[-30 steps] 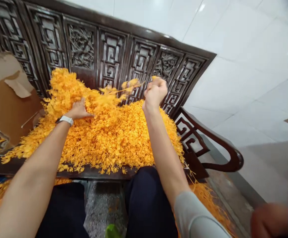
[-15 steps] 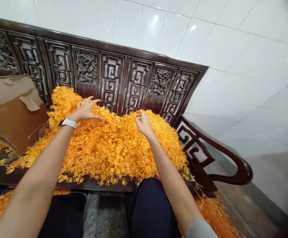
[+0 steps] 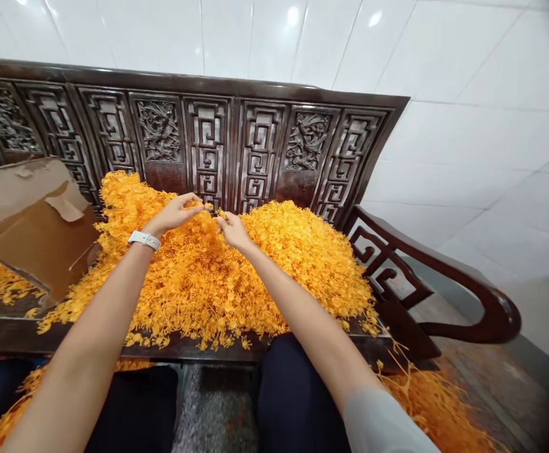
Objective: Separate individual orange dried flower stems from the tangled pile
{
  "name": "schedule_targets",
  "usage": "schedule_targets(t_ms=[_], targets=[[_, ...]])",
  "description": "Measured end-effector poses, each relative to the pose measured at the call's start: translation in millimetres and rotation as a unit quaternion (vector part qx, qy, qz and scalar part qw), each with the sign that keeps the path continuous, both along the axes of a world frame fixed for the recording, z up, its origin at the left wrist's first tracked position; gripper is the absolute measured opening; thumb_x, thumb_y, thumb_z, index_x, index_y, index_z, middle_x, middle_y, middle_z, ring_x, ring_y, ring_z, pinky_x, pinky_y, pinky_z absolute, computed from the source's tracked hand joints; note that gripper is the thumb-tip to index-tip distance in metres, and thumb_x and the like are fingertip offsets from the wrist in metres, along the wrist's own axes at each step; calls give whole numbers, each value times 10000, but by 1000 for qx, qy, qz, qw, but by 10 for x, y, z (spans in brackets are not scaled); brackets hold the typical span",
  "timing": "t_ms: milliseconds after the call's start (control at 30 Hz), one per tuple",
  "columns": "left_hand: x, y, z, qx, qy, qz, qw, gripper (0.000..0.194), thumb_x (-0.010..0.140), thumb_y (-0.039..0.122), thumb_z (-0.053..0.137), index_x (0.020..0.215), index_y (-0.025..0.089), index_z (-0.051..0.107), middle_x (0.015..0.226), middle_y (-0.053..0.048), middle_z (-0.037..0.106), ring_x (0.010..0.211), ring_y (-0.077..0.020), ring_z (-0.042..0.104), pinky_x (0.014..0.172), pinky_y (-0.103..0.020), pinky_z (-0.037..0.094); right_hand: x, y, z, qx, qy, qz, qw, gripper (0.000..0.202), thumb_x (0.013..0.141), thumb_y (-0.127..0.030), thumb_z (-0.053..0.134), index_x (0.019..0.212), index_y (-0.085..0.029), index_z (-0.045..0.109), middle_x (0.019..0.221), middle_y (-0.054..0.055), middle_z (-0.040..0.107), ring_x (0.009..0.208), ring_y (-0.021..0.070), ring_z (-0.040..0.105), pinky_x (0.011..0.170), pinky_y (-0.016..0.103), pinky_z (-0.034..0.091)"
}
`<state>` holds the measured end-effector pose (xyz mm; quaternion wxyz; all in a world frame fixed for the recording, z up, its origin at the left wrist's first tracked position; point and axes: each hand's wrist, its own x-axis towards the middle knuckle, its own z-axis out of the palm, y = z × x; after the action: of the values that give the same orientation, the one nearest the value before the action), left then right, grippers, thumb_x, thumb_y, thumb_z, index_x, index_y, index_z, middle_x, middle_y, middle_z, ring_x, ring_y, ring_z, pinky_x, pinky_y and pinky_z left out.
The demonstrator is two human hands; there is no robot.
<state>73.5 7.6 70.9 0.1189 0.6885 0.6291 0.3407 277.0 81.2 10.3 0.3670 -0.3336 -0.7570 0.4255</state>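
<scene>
Heap of orange-yellow pieces (image 3: 218, 296) spreads over the seat of a dark carved bench (image 3: 298, 187); clock below read on the head view, 12 at top. Left hand (image 3: 176, 214) is at the heap's 10 o'clock, palm side toward the pieces, fingers bent, thumb reaching to 3 o'clock; orange bits sit at its tips, can't tell if it's pinching firmly. Right hand (image 3: 233, 231) is near the heap's 12 o'clock, just off the left one's 3 o'clock, thumb and fingers pinching a small orange piece (image 3: 222, 214). Fingertips of both hands near each other, small gap. White strap (image 3: 145, 239) on left wrist; grey sleeve (image 3: 383, 418) on right arm. Torn cardboard (image 3: 60, 251) leans at 9 o'clock, beside the heap, more orange pieces past it. Curved armrest (image 3: 477, 296) between 3 and 4. Stringy orange pile (image 3: 430, 402) at 4 o'clock, low, beyond the bench end; another orange patch at 8 by the legs. Dark trousers (image 3: 298, 396) at 6. White tiled wall (image 3: 468, 145) from 11 round to 3.
</scene>
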Motion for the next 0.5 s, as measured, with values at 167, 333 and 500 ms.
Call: schedule_targets(t_ms=[167, 333, 500], targets=[[-224, 99, -472, 19, 111, 17, 993, 1078, 724, 742, 822, 1555, 153, 467, 1646, -250, 510, 1556, -444, 456, 1291, -563, 339, 143, -194, 297, -67, 175, -20, 982, 284, 1085, -387, 443, 845, -237, 465, 705, -39, 452, 624, 116, 403, 576, 236, 327], [-500, 103, -765, 111, 142, 51, 982, 1254, 729, 888, 722, 1651, 117, 364, 1790, -276, 231, 1683, -460, 206, 1356, -577, 215, 362, -524, 657, -133, 354, 28, 925, 390, 979, -554, 665, 801, -242, 513, 700, -45, 415, 605, 115, 337, 551, 265, 263], [-858, -78, -1001, 10, 117, 166, 979, 1193, 880, 865, 556, 1699, 69, 211, 1793, -227, 240, 1658, -436, 254, 1347, -554, 246, 1191, -585, 1192, -48, 469, -1, 882, 502, 883, -655, 730, 780, -282, 410, 653, -91, 209, 558, 126, 113, 528, 297, 162]])
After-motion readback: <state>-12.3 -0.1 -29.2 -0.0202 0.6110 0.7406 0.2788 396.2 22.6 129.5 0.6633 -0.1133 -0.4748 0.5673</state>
